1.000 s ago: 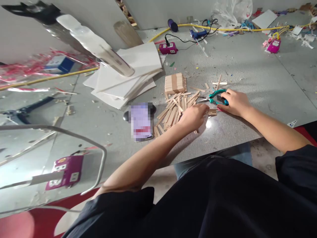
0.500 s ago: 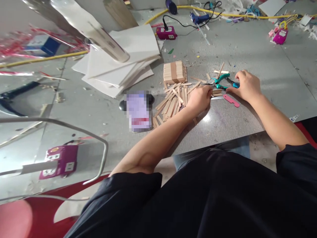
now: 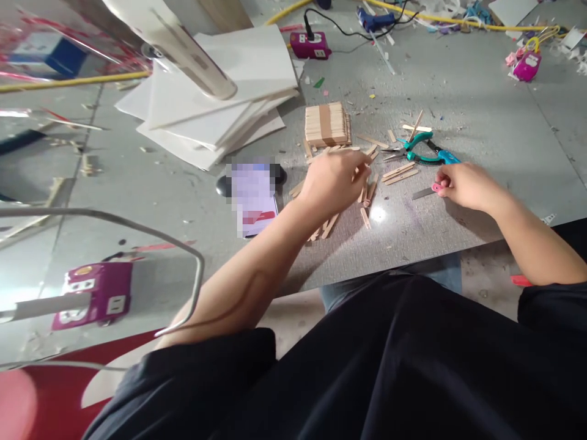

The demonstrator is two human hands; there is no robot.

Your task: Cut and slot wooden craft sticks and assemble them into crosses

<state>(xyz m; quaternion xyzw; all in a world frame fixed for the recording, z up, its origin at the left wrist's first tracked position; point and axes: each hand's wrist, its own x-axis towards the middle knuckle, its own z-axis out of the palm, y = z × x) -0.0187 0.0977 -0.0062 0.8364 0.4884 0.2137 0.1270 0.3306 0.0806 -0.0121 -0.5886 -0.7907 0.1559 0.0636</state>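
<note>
My left hand [image 3: 337,177] is over a loose pile of wooden craft sticks [image 3: 332,225], fingers curled down. Whatever they hold, if anything, is hidden by the hand. My right hand [image 3: 470,186] grips a small craft knife by its pink handle [image 3: 437,187], and the bare blade [image 3: 422,193] points left, just above the table. Between the hands lies a small row of sticks [image 3: 400,173] side by side. Behind that row rest pliers [image 3: 424,150] with teal and blue handles, jaws toward the left.
A banded bundle of craft sticks [image 3: 326,124] stands behind the pile. A phone [image 3: 252,198] lies to its left, near stacked white sheets [image 3: 220,116]. Purple power sockets [image 3: 309,46], a blue glue gun [image 3: 376,21] and a yellow cable sit further back. A grey wire crosses the left.
My left hand has moved left from the small stick row to the loose pile. My right hand has left the pliers and taken the pink knife, whose blade now shows.
</note>
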